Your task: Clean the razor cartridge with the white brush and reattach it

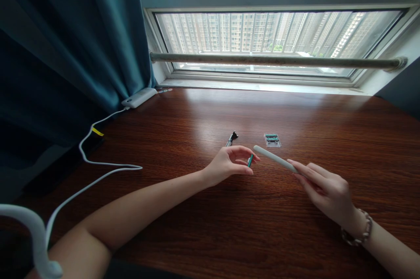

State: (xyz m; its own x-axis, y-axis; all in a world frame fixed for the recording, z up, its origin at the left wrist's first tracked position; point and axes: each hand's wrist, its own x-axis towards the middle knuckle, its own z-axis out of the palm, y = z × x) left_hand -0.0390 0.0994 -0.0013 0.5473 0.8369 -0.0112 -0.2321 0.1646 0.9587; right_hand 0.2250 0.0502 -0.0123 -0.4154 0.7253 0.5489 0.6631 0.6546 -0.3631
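Between the thumb and fingers of my left hand (226,165) is a small green-edged razor cartridge (250,161), held up on its edge above the table. My right hand (324,189) grips a slim white stick (275,158) by its near end. The stick's rounded far tip points left and lies close to my left fingertips, with a small gap showing. Just behind my left hand a razor handle (233,136), black-headed and silver, lies partly hidden by the hand. Farther right, a clear plastic case (272,144) with green-striped cartridges rests on the table.
The dark brown wooden table (183,117) runs back to a window with a horizontal rail (262,60). At the back left, a white power strip (140,97) sits by the blue curtain (118,29). Its white cable (111,165) winds along the left side.
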